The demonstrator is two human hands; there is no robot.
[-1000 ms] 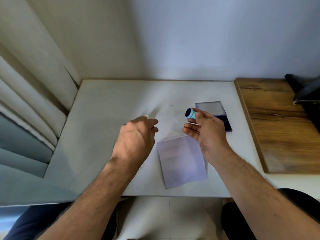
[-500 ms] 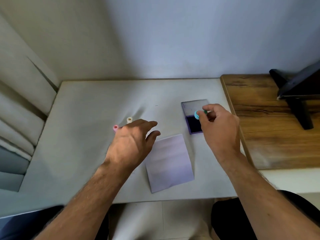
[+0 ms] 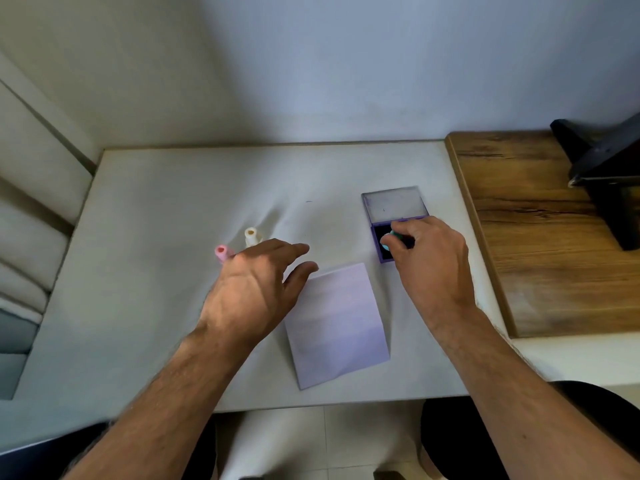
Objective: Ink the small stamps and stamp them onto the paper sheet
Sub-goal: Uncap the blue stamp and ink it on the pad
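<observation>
My right hand (image 3: 427,261) grips a small teal stamp (image 3: 388,243) and holds it down on the dark pad of the open purple ink pad (image 3: 394,206), whose clear lid lies flipped back. A pale lilac paper sheet (image 3: 337,323) lies on the white table just in front of the pad. My left hand (image 3: 258,292) hovers flat with fingers apart, its fingertips at the sheet's top left corner, holding nothing. A pink stamp (image 3: 220,252) and a cream stamp (image 3: 251,235) stand upright beyond my left hand.
The white table (image 3: 156,237) meets a wall at the back and cushions at the left. A brown wooden surface (image 3: 540,233) adjoins on the right, with a black stand (image 3: 602,168) on it. My knees show below the table's near edge.
My right hand carried the teal stamp from mid-air above the sheet down onto the ink pad. My left hand opened and drew back, uncovering the pink and cream stamps.
</observation>
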